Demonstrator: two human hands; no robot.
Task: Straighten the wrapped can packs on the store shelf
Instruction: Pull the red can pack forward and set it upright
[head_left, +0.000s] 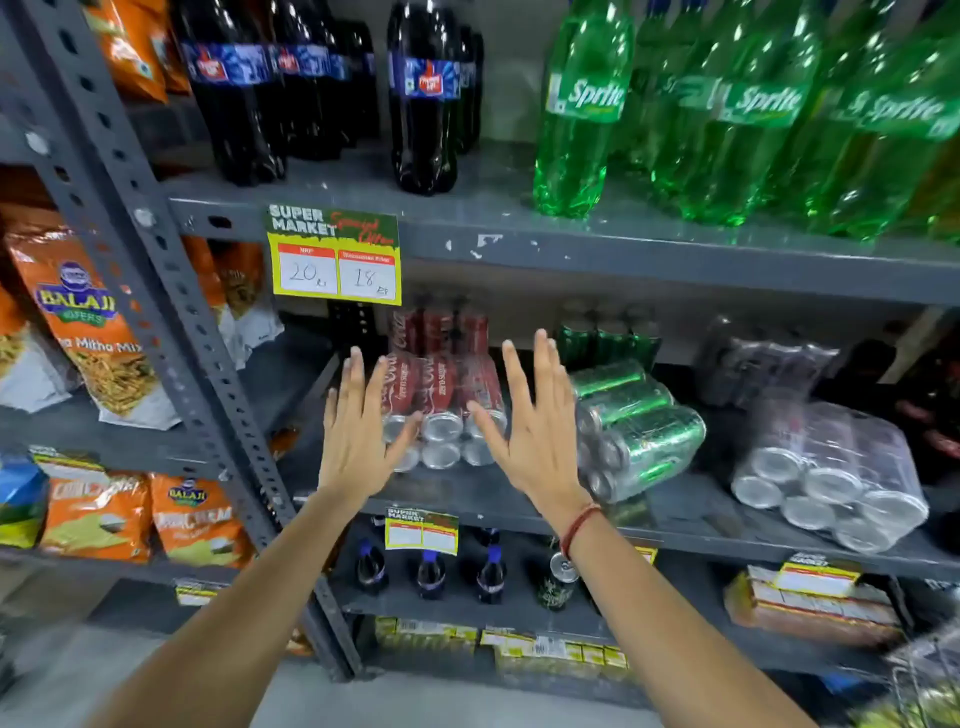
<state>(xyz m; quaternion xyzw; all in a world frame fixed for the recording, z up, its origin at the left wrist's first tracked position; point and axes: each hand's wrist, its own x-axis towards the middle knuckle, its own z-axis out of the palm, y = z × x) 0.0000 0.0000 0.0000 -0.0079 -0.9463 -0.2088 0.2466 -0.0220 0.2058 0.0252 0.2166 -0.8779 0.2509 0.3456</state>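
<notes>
A shrink-wrapped pack of red cola cans (441, 410) lies on its side on the grey middle shelf (467, 499), can ends facing me. My left hand (358, 431) is spread flat just left of the pack and my right hand (535, 421) just right of it, both with fingers apart, holding nothing. To the right lies a wrapped pack of green cans (639, 431), skewed at an angle. Further right is a wrapped pack of silver cans (831, 467), also turned askew. More red cans (441, 325) and green cans (608, 332) stand behind.
Dark cola bottles (421, 93) and green Sprite bottles (727, 114) stand on the shelf above. A yellow price tag (335, 260) hangs from that shelf's edge. A grey upright post (171, 312) and snack bags (78, 322) are to the left; small bottles (431, 571) sit below.
</notes>
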